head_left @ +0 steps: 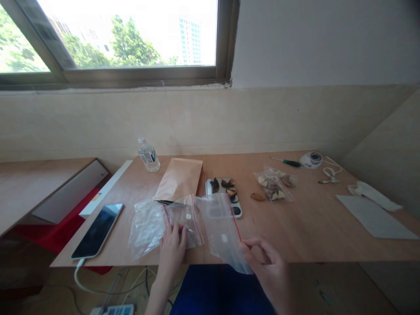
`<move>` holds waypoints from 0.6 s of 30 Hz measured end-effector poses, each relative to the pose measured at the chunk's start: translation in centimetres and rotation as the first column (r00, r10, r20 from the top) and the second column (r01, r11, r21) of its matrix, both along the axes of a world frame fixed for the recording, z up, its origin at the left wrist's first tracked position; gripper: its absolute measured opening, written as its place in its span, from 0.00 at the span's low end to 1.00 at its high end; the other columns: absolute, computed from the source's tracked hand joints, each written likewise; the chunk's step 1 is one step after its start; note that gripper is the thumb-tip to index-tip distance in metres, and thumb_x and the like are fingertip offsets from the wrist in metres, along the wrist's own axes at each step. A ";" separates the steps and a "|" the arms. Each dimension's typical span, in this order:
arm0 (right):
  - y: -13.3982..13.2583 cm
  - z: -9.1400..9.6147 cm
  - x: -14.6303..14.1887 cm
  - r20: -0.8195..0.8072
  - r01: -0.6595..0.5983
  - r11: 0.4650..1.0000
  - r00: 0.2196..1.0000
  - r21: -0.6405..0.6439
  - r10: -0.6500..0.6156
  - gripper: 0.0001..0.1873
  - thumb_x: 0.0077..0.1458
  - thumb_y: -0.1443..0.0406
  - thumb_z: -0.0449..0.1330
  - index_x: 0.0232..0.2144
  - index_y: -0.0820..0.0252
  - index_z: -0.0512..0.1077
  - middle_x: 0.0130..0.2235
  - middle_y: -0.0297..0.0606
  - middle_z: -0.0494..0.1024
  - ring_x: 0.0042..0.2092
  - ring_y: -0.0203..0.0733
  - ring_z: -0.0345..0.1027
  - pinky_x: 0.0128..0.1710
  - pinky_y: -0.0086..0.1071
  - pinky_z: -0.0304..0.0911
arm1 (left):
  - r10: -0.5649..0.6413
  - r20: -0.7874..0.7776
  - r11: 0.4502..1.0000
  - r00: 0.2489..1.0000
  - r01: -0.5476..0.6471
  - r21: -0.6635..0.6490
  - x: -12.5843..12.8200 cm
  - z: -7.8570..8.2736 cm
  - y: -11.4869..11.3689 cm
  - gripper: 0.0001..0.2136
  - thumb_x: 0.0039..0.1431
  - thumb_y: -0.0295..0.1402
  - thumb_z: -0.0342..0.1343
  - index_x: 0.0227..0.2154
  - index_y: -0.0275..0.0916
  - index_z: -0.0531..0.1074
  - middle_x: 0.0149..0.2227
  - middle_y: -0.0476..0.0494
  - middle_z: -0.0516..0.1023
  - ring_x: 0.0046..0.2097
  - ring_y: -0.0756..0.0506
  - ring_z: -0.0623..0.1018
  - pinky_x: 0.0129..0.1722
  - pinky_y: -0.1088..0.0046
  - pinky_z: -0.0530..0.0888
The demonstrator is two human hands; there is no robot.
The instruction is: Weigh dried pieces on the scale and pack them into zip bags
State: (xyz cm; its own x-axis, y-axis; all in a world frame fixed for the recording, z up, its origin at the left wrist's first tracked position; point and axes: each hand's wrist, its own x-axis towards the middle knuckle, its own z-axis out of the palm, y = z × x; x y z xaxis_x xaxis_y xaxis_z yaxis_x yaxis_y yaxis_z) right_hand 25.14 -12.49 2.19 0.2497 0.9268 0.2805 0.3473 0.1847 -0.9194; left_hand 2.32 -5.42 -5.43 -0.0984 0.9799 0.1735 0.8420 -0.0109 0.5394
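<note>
My right hand (265, 262) pinches the red-striped edge of a clear zip-lock bag (218, 236), which hangs partly over the table's front edge and looks flat. My left hand (173, 240) presses its curled fingers on other clear zip-lock bags (147, 229) lying on the table. One of these has a small white square (188, 216) on it. Behind the bags lies a brown kraft paper pouch (180, 177). Several dark, dried, curled pieces (228, 183) rest on a pale slab-shaped device (210, 188), partly seen through the raised bag.
Right of centre lie a brown dried piece (257, 197) and filled clear bags (275, 183). Farther right are a green-handled screwdriver (292, 163), a white dome camera (311, 160) and a pale sheet (374, 216). A water bottle (149, 157) and a plugged-in phone (98, 232) stand or lie left.
</note>
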 end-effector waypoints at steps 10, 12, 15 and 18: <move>1.1 2.0 -1.8 0.139 -0.091 0.984 0.988 0.151 0.070 0.10 0.54 0.63 0.58 0.22 0.59 0.69 0.23 0.32 0.74 0.27 0.34 0.70 0.29 0.23 0.63 | -0.269 0.737 0.948 0.620 0.307 0.088 7.6 9.0 -4.5 0.08 0.58 0.39 0.52 0.34 0.39 0.66 0.31 0.46 0.72 0.34 0.48 0.73 0.35 0.74 0.70; 1.5 2.1 -2.2 0.109 -0.117 0.985 0.989 0.127 0.103 0.12 0.54 0.62 0.58 0.21 0.59 0.69 0.23 0.32 0.73 0.26 0.34 0.69 0.28 0.23 0.62 | -0.238 0.787 0.957 0.568 0.276 0.091 8.4 9.0 -5.0 0.09 0.57 0.38 0.54 0.37 0.39 0.66 0.34 0.46 0.73 0.36 0.48 0.74 0.36 0.75 0.70; 1.9 2.2 -2.3 0.042 -0.200 0.980 0.979 0.012 0.199 0.13 0.53 0.59 0.59 0.21 0.60 0.69 0.23 0.32 0.74 0.27 0.35 0.69 0.28 0.24 0.62 | -0.181 0.809 0.975 0.559 0.211 0.072 8.2 8.6 -5.1 0.09 0.58 0.39 0.52 0.34 0.38 0.68 0.31 0.46 0.73 0.34 0.48 0.74 0.36 0.75 0.70; 2.1 2.2 -2.3 -0.047 -0.259 0.961 0.966 -0.093 0.256 0.13 0.53 0.57 0.59 0.23 0.60 0.72 0.24 0.33 0.75 0.29 0.36 0.69 0.30 0.25 0.62 | -0.174 0.790 0.975 0.588 0.217 0.053 7.6 8.6 -4.9 0.11 0.58 0.41 0.51 0.32 0.37 0.71 0.29 0.46 0.74 0.32 0.48 0.73 0.34 0.75 0.70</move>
